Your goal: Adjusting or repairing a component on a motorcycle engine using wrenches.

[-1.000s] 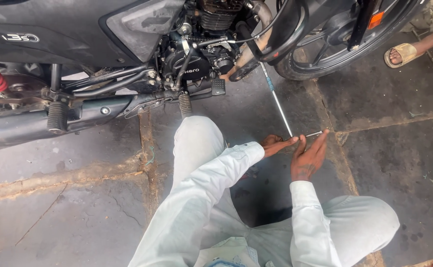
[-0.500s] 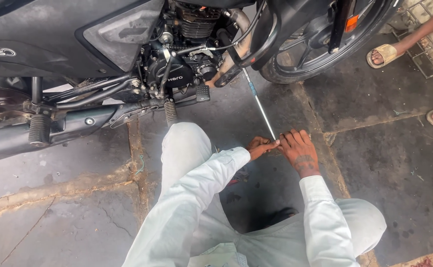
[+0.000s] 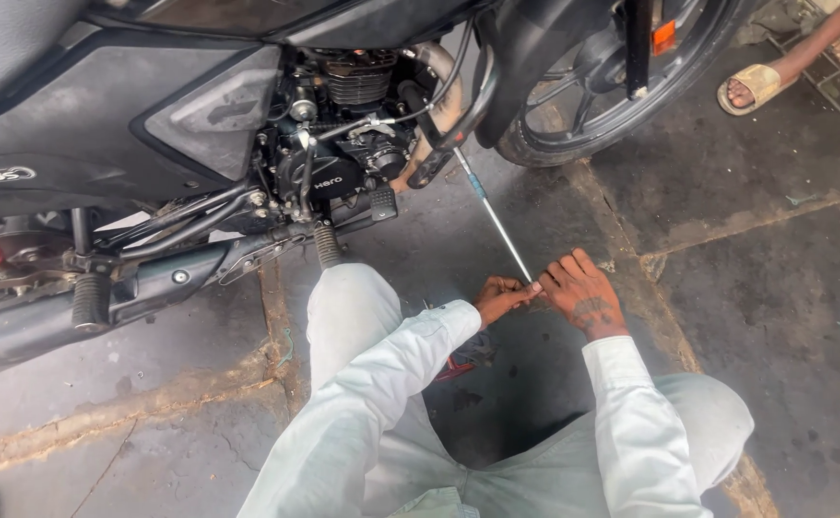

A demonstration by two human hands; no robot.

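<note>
your left hand (image 3: 499, 298) curls its fingers around the near end of the long metal rod (image 3: 496, 219), and your right hand (image 3: 581, 300) lies half open, its fingertips on that same end. the rod slants up from the stone floor (image 3: 756, 259) to the motorcycle's engine (image 3: 348, 153).

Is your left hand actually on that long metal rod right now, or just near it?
Touching. The head view shows the left hand with fingertips closed around the near end of the metal rod, no gap between them; the right hand meets the same end.
</note>
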